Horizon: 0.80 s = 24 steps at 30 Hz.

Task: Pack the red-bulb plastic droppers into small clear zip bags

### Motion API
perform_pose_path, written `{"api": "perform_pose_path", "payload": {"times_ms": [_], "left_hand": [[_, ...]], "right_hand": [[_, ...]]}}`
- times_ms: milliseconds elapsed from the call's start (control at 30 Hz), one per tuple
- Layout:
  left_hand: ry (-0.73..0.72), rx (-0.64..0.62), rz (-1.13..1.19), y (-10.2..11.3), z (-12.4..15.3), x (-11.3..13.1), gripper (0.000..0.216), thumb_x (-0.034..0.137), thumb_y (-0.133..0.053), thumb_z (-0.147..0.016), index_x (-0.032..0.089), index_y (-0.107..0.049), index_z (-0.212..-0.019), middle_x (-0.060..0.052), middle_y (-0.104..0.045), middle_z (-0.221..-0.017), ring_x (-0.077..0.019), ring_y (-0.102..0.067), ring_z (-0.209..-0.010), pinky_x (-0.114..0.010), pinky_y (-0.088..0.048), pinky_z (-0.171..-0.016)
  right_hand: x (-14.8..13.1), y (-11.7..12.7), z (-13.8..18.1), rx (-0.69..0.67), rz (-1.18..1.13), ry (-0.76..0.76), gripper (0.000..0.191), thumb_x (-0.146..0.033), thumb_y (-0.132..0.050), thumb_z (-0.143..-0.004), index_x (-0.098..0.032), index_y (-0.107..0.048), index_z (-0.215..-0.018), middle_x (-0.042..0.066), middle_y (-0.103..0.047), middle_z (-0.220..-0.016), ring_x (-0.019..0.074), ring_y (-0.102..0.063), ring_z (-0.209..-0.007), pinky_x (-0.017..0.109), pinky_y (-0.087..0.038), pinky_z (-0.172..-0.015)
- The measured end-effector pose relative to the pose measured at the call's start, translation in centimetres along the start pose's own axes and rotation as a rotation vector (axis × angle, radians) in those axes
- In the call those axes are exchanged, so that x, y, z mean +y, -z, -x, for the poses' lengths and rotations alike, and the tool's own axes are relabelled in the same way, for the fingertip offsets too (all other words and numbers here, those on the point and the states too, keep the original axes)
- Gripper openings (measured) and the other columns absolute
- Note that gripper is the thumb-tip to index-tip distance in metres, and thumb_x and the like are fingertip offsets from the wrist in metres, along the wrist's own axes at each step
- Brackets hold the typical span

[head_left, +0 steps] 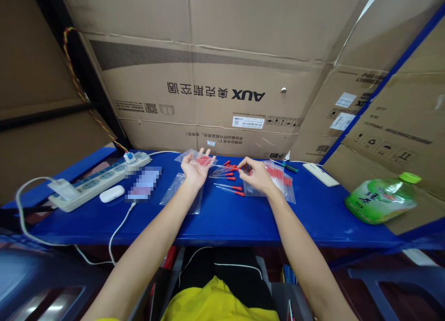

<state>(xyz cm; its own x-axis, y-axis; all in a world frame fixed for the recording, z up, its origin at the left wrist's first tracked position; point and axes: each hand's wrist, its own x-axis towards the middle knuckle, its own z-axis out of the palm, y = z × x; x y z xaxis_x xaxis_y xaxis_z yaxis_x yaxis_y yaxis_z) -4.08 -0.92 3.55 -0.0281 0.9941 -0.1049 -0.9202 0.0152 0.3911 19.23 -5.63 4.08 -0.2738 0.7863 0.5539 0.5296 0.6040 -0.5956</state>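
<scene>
My left hand [196,171] is turned palm up near the back of the blue table, holding a clear plastic bag [186,156]. Red handles lie over its palm, and I cannot tell whether they are inside the bag. My right hand [256,175] pinches the red end of a thin red-handled tool [233,168], whose shaft points toward my left hand. Between the hands lie several more red-handled tools [239,194] with thin, pale shafts. Beside my right hand is a clear bag of red-handled tools [280,175]. Another clear bag [195,205] lies flat below my left hand.
A power strip [107,175], a white case [111,194] and a phone [144,184] with a cable are on the left. To the right are a green-handled screwdriver [289,167], a white phone-like slab [320,174] and a green bottle [378,200]. Cardboard [215,70] walls the back.
</scene>
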Motion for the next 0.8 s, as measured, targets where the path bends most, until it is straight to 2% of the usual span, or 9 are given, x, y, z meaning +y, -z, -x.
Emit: {"api": "perform_pose_path", "payload": {"times_ms": [167, 367, 500, 633, 800], "left_hand": [[-0.018, -0.004, -0.002, 0.0, 0.1, -0.3, 0.022, 0.026, -0.045, -0.092, 0.025, -0.059, -0.108, -0.009, -0.054, -0.159, -0.0323, -0.055, -0.146, -0.061, -0.05, -0.113], [0.014, -0.031, -0.01, 0.0, 0.4, -1.8, 0.02, 0.028, -0.047, -0.092, 0.023, -0.06, -0.108, -0.012, -0.061, -0.152, -0.0345, -0.056, -0.145, -0.061, -0.05, -0.113], [0.044, -0.042, 0.002, 0.0, 0.8, -2.2, 0.02, 0.027, -0.049, -0.091, 0.023, -0.06, -0.108, -0.011, -0.062, -0.15, -0.0353, -0.054, -0.146, -0.06, -0.053, -0.11], [0.042, -0.054, -0.002, -0.2, 1.0, -2.2, 0.019, 0.027, -0.048, -0.092, 0.023, -0.06, -0.107, -0.012, -0.061, -0.151, -0.0357, -0.055, -0.145, -0.059, -0.055, -0.109], [0.051, -0.061, 0.005, -0.3, 1.1, -2.4, 0.027, 0.028, -0.05, -0.092, 0.025, -0.059, -0.117, -0.011, -0.063, -0.149, -0.0356, -0.056, -0.144, -0.061, -0.051, -0.113]], "right_hand": [[-0.1, -1.2, 0.0, 0.024, 0.012, 0.062, 0.007, -0.024, -0.064, -0.086, -0.02, -0.069, -0.089, 0.001, -0.072, -0.082, 0.0139, -0.058, -0.066, 0.026, -0.045, -0.065], [-0.3, -3.9, 0.0, 0.051, 0.014, 0.177, 0.011, -0.028, -0.066, -0.093, -0.022, -0.074, -0.097, 0.003, -0.073, -0.087, 0.0162, -0.064, -0.073, 0.028, -0.05, -0.071], [-0.8, -5.3, 0.2, 0.064, 0.034, 0.178, 0.014, -0.03, -0.065, -0.097, -0.023, -0.075, -0.103, 0.003, -0.075, -0.094, 0.0162, -0.065, -0.073, 0.029, -0.052, -0.075], [-1.2, -5.7, 0.4, 0.097, 0.038, 0.128, 0.013, -0.032, -0.067, -0.097, -0.024, -0.076, -0.103, 0.003, -0.078, -0.095, 0.0159, -0.066, -0.071, 0.03, -0.054, -0.076], [-1.4, -5.9, 0.5, 0.109, 0.016, 0.186, 0.014, -0.035, -0.069, -0.098, -0.023, -0.076, -0.103, 0.005, -0.08, -0.102, 0.0183, -0.071, -0.081, 0.031, -0.056, -0.081]]}}
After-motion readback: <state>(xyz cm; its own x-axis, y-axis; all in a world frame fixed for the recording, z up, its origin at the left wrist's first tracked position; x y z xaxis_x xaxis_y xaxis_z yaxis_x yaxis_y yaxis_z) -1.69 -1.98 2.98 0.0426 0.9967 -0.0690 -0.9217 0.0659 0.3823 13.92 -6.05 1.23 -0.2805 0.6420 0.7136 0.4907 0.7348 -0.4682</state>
